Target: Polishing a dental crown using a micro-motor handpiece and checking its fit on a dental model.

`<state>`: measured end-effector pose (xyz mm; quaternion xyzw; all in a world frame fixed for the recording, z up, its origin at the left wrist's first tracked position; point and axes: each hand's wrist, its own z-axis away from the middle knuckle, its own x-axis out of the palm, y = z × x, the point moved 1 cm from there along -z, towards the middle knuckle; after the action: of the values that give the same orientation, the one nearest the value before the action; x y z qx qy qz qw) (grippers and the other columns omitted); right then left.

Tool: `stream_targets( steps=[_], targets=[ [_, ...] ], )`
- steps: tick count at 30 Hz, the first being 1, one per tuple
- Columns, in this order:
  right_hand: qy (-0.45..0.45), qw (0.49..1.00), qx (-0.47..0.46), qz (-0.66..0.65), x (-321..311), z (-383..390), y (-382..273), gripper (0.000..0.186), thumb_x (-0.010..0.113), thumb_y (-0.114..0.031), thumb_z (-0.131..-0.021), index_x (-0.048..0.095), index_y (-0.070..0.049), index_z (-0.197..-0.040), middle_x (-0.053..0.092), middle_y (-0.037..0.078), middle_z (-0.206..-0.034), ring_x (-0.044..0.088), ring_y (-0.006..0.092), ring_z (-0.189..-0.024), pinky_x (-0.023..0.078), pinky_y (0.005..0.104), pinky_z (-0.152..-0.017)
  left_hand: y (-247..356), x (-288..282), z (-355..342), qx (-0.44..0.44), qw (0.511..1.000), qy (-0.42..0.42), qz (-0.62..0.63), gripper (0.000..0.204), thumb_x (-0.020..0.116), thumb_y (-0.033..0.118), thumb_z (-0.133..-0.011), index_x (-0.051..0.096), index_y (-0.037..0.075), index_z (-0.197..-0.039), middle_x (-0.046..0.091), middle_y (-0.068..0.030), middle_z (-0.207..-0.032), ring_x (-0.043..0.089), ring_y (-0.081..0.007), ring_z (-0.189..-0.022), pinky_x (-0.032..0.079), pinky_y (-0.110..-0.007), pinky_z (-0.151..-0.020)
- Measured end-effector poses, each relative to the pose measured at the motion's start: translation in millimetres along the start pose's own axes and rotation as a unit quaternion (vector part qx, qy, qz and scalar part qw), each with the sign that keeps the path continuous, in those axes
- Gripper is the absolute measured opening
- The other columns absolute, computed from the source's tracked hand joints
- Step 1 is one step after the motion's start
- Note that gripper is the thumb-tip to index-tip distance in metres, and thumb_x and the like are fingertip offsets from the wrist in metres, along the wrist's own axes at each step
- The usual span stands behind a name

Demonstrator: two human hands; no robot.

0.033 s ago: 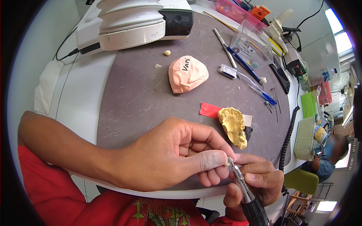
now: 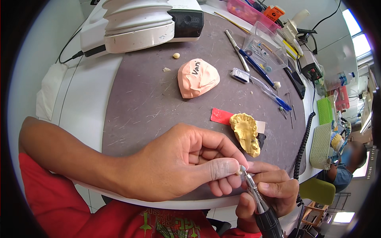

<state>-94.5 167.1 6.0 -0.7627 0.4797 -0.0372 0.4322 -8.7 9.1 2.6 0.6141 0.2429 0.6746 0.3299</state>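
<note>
Between thumb and forefinger, my left hand [image 2: 194, 162] pinches a small whitish dental crown [image 2: 239, 172], mostly covered by the fingertips. My right hand [image 2: 274, 186] grips a dental handpiece [image 2: 257, 196] with a silver nose and black body, slanted up toward the left. Its small bluish-grey grinding tip [image 2: 242, 168] meets the crown or sits right beside it; I cannot tell which. Pale dust coats my left thumb. Just beyond the fingers lies a yellow dental cast [image 2: 245, 133], on a red strip [image 2: 220, 116] and a dark piece [image 2: 261, 140].
A pink plaster base [image 2: 197, 79] lies mid-mat, near a small cream piece [image 2: 176, 56]. A white ribbed suction hose [image 2: 137, 27] stands at the back left. Rightward are a toothbrush [image 2: 262, 85], a clear box [image 2: 264, 47], loose burs, a coiled black cord [image 2: 301, 150] and a seated person [image 2: 343, 170].
</note>
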Motion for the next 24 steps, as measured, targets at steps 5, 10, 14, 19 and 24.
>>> stream_targets(
  steps=[5,10,14,19,24],
  targets=[
    [0.005,1.000,0.021,-0.009,-6,-2,-2,0.038,0.071,-0.025,-0.076,0.041,-0.006,-0.089,0.053,0.009,-0.069,0.061,0.0242,-0.075,0.052,0.0338,-0.073,0,2,-1,0.017,1.000,0.004,0.004,0.017,0.050,0.005,-0.089,0.053,-0.005,-0.104,0.061,-0.0107,-0.088,0.060,-0.0111,-0.079,0.050,-0.023,-0.073],
    [-0.014,0.999,0.035,-0.024,-5,-1,0,0.039,0.071,-0.025,-0.076,0.041,-0.006,-0.091,0.053,0.009,-0.069,0.061,0.0255,-0.076,0.052,0.0341,-0.072,-1,1,0,0.017,1.000,0.008,0.013,0.017,0.052,0.003,-0.088,0.052,-0.003,-0.103,0.061,-0.0118,-0.092,0.061,-0.0121,-0.082,0.050,-0.023,-0.076],
    [0.013,1.000,0.018,0.007,1,-2,-1,0.040,0.070,-0.028,-0.076,0.040,-0.006,-0.091,0.052,0.009,-0.069,0.062,0.0260,-0.075,0.052,0.0340,-0.071,-1,1,0,0.010,1.000,0.005,0.012,0.017,0.052,0.003,-0.088,0.052,-0.003,-0.104,0.061,-0.0124,-0.094,0.061,-0.0123,-0.083,0.050,-0.023,-0.076],
    [0.040,0.998,0.053,-0.006,-2,-2,-2,0.041,0.070,-0.030,-0.077,0.040,-0.006,-0.091,0.051,0.009,-0.069,0.061,0.0251,-0.077,0.051,0.0334,-0.071,2,2,0,-0.003,1.000,0.013,0.011,0.017,0.052,0.003,-0.088,0.052,-0.003,-0.104,0.061,-0.0122,-0.094,0.061,-0.0125,-0.084,0.050,-0.023,-0.078],
    [0.004,0.999,0.046,-0.012,-3,-1,0,0.040,0.069,-0.030,-0.078,0.039,-0.007,-0.092,0.051,0.009,-0.069,0.061,0.0243,-0.076,0.051,0.0326,-0.070,-2,0,1,0.016,1.000,0.015,0.008,0.017,0.052,0.003,-0.088,0.052,-0.003,-0.104,0.061,-0.0130,-0.096,0.061,-0.0133,-0.086,0.050,-0.025,-0.079]
  ],
)
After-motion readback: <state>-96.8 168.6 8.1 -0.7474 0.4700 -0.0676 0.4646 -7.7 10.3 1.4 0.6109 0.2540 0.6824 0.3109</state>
